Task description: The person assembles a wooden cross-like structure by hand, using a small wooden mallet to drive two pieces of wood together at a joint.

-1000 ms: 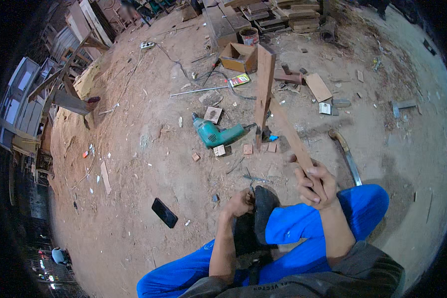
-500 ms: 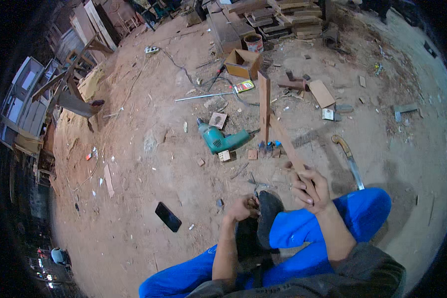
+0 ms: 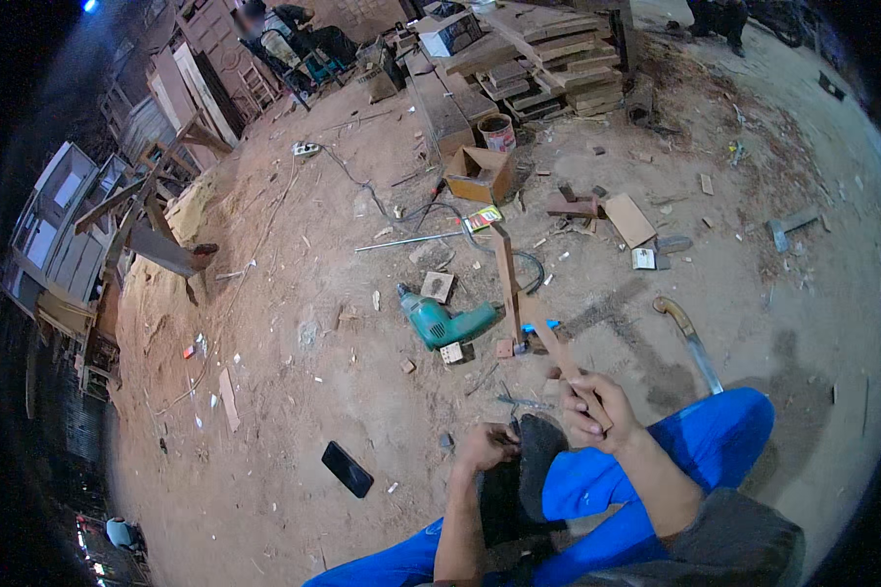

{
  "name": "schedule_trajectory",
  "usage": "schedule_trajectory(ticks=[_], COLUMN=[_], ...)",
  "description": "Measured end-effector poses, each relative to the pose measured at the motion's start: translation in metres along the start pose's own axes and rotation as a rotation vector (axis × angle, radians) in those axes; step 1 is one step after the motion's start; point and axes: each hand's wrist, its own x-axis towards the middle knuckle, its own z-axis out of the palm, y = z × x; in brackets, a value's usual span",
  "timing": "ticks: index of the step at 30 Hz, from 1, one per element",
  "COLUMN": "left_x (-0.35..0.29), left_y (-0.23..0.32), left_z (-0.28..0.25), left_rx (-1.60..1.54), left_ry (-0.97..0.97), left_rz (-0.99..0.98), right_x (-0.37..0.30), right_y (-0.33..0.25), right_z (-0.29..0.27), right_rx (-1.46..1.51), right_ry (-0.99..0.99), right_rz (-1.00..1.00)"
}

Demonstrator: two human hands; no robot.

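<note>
My right hand (image 3: 600,411) is wrapped round a wooden strip (image 3: 555,347), with its thumb along the wood. The strip slants up to an upright wooden crosspiece (image 3: 504,269), and the two form a rough T. My left hand (image 3: 489,447) is curled beside a dark shoe (image 3: 541,452), fingers pressed together; whatever they hold, if anything, is hidden. Beyond the crosspiece's lower end lies a blue thing (image 3: 540,326), partly covered. A green power drill (image 3: 445,321) rests on the ground left of the crosspiece. Small wood blocks (image 3: 438,286) lie around it.
A black phone (image 3: 347,470) lies at the left, and a blade with a curved wooden handle (image 3: 697,352) at the right. Farther off are a wooden box (image 3: 480,176), a metal rod (image 3: 406,241), a hammer-like tool (image 3: 791,227) and stacked planks (image 3: 558,73). A seated person (image 3: 299,44) is far back.
The view has tilted up, showing more of the background. The wooden crosspiece has dropped lower and closer to the ground in my right hand. My left hand stays by the shoe.
</note>
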Motion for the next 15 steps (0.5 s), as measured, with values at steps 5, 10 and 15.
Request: schedule_trajectory(ticks=[5,10,15], left_x=[0.003,0.004,0.002], left_y=[-0.010,-0.019,-0.009], left_z=[-0.002,-0.004,-0.003], left_rx=[0.009,0.007,-0.031], left_ry=[0.015,0.008,0.013], left_rz=[0.022,0.084,0.066], right_x=[0.004,0.005,0.004], right_y=[0.010,0.012,0.010], right_z=[-0.004,-0.002,-0.005], right_rx=[0.015,-0.014,0.007], right_ry=[-0.021,-0.052,-0.058], right_rz=[0.058,0.045,0.035])
